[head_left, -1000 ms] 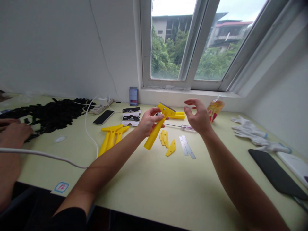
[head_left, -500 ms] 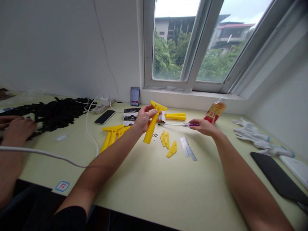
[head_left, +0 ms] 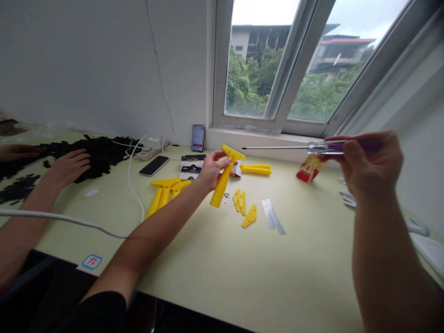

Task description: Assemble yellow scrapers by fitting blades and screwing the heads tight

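Observation:
My left hand [head_left: 212, 170] is closed around the neck of a yellow scraper [head_left: 219, 187], its wide head up and its handle slanting down. In my right hand [head_left: 373, 159], raised at the right, is a screwdriver [head_left: 314, 147] with a clear and purple handle. Its shaft points left, and the tip appears near the scraper's head; I cannot tell whether they touch. Below lie small metal nuts or screws [head_left: 226, 196], several yellow cover plates [head_left: 249, 216] and thin metal blades [head_left: 273, 216]. More yellow scrapers [head_left: 164, 187] rest left of my forearm.
Behind stand a bottle [head_left: 308, 169] and yellow handles [head_left: 256, 169]. A phone [head_left: 154, 165], black-and-white packets [head_left: 192, 165] and a white cable [head_left: 130, 178] lie leftward. Another person's hands [head_left: 67, 169] touch a heap of black pieces [head_left: 104, 155]. White gloves [head_left: 348, 199] are partly hidden.
My right hand has lifted the screwdriver up and to the right, nearer the camera. My left hand keeps its hold on the scraper. The other person's hand has moved onto the black pieces.

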Available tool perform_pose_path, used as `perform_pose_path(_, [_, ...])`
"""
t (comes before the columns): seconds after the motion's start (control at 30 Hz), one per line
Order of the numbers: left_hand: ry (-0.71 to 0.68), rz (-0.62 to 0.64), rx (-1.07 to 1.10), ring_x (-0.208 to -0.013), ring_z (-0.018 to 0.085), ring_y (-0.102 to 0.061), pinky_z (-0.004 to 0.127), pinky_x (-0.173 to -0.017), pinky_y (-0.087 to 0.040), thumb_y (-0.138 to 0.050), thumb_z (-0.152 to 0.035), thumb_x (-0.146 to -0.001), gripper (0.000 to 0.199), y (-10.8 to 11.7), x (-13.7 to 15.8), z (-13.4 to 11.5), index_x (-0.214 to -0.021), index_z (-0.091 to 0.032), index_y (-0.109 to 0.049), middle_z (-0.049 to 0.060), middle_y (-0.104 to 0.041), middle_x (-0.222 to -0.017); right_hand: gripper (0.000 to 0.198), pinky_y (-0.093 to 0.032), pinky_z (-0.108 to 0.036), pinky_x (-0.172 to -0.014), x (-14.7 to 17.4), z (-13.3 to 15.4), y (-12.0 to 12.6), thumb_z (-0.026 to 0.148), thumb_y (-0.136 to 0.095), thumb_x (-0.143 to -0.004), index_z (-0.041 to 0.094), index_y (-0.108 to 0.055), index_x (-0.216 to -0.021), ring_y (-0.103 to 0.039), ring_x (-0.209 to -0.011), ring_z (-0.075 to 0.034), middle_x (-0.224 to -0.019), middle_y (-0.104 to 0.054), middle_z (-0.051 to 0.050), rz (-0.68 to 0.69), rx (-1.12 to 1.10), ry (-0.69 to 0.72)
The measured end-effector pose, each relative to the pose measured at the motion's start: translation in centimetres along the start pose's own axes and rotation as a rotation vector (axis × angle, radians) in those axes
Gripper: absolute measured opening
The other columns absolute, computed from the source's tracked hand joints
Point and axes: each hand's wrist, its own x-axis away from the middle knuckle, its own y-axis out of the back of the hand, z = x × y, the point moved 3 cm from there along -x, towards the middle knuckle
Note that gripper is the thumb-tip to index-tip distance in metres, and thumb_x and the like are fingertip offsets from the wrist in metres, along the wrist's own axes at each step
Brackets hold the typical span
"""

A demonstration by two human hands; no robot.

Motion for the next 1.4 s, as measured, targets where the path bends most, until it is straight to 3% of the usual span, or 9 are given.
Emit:
perform_pose_path(0.3, [0.001,0.014,0.014,-0.086,0.026,-0.071,0.027,-0.050,-0.056,-0.071,-0.009,-0.070,0.031,-0.2,0.2,0.1,-0.093,-0.017,-0.052,0.009,-0.059,-0.116,0.031,-0.061,-0.039,-0.057,0.9,0.1,-2.0,0.035,-0.077,-0.075,0.023,-0.053,-0.091,-0.072,-0.068,-0.023,-0.087,-0.075,-0.010,0.107,-0.047,-0.018])
perform_pose_path(0.93, [0.010,0.035,0.003,-0.087,0.026,-0.071,0.026,-0.050,-0.055,-0.072,-0.011,-0.070,0.033,-0.4,0.2,0.5,-0.094,-0.017,-0.052,0.010,-0.060,-0.119,0.025,-0.063,-0.031,-0.056,0.8,0.1,-2.0,0.025,-0.075,-0.079,0.021,-0.054,-0.093,-0.074,-0.071,-0.020,-0.087,-0.076,-0.004,0.143,-0.107,0.022])
perform_pose_path(1.4, [0.021,0.029,-0.019,-0.082,0.024,-0.071,0.027,-0.047,-0.055,-0.071,-0.009,-0.069,0.030,-0.3,0.0,0.7,-0.092,-0.016,-0.053,0.010,-0.058,-0.122,0.029,-0.064,-0.029,-0.062,1.7,4.0,-3.4,0.007,-0.073,-0.074,0.019,-0.059,-0.097,-0.073,-0.084,-0.020,-0.091,-0.073,-0.005,0.221,0.052,0.247])
